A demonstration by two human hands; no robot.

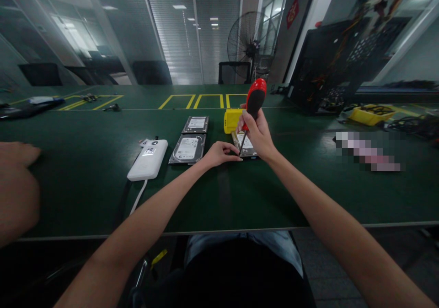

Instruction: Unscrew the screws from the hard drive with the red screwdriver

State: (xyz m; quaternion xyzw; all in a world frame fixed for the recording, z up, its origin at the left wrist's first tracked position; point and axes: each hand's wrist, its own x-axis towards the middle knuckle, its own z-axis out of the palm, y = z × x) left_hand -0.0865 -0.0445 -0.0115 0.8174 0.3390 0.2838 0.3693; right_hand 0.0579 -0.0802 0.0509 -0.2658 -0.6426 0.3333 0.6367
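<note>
My right hand (259,132) is wrapped round a red and black screwdriver (256,98), held steeply tilted with its shaft pointing down. The shaft runs to the near left corner of a hard drive (247,148) that lies on the green table. At that corner my left hand (221,154) has thumb and forefinger pinched beside the screwdriver's tip; what they hold, if anything, is too small to make out. A yellow box (233,120) stands just behind this drive, and my right hand partly hides both. Two more hard drives, one nearer (188,148) and one farther (195,124), lie to the left.
Left of the drives lies a white power bank (148,160) with a cable. Another person's arm (17,184) rests at the left edge. On the right are a pixelated item (366,152), a yellow tray of cables (372,115) and an open black computer case (318,70).
</note>
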